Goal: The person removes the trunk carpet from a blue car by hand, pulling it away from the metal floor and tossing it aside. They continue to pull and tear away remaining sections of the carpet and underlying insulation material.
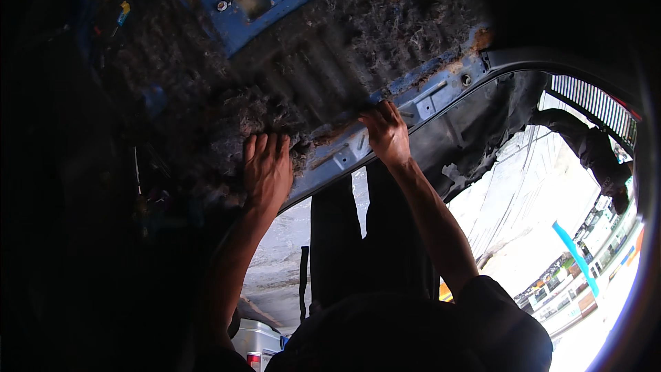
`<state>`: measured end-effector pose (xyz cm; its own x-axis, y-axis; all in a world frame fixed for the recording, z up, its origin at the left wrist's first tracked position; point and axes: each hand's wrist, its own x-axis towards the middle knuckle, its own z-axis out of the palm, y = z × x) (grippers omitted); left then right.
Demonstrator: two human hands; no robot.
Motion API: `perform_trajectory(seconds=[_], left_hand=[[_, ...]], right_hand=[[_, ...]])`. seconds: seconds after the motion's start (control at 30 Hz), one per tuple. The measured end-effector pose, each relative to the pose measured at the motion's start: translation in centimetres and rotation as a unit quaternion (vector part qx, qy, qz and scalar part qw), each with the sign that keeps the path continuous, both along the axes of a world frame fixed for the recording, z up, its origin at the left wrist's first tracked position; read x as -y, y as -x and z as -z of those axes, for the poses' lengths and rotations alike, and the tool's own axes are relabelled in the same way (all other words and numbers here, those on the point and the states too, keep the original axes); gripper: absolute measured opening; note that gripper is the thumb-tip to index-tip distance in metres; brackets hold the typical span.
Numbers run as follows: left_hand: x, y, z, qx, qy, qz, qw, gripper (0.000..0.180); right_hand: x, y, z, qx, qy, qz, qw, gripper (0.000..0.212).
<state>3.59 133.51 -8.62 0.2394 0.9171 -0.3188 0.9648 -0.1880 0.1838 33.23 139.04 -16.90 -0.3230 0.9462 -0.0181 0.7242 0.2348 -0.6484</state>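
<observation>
My left hand (268, 169) lies on torn, dark fibrous padding (234, 114) that covers a vehicle floor. Its fingers are stretched forward over the matted fibres. Farther right, my right hand (387, 134) is at the inner edge of the blue metal door sill (423, 107), with fingers bent and pressed together. Whatever is between those fingertips is hidden. A ribbed dark floor area (310, 79) stretches ahead of both hands. Brown rust and shreds of fibre run along the sill's inner edge.
Beyond the ribs is a blue metal panel (241, 27) with bolts. A screwdriver-like tool with a yellow end (124, 10) lies far left. A dark door panel (475, 131) with a ragged lining hangs to the right. A pale plastic container (258, 337) stands below, near my left arm.
</observation>
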Motion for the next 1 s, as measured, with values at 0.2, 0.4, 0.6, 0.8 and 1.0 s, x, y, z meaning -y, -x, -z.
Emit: perform_trajectory(seconds=[0.2, 0.4, 0.6, 0.8, 1.0], left_hand=[[0.7, 5.1, -2.4, 0.003, 0.021, -0.093, 0.995, 0.069], [0.7, 4.6, -4.3, -0.001, 0.047, -0.133, 0.990, 0.083], [-1.5, -1.1, -1.9, -0.012, 0.024, -0.038, 0.999, 0.103], [0.4, 1.6, 0.5, -0.015, 0.078, -0.047, 0.996, 0.080], [3.8, 7.2, -0.1, 0.035, 0.028, -0.052, 0.998, 0.057]], right_hand=[[-1.9, -1.6, -2.1, 0.042, 0.029, 0.092, 0.994, 0.024], [2.1, 3.1, -1.7, 0.009, 0.039, -0.027, 0.999, 0.033], [1.7, 3.8, -0.4, 0.022, 0.040, -0.087, 0.995, 0.010], [-0.6, 5.9, -4.2, -0.024, 0.154, -0.253, 0.955, 0.016], [-4.5, 14.5, -1.7, 0.037, 0.062, -0.110, 0.991, 0.038]])
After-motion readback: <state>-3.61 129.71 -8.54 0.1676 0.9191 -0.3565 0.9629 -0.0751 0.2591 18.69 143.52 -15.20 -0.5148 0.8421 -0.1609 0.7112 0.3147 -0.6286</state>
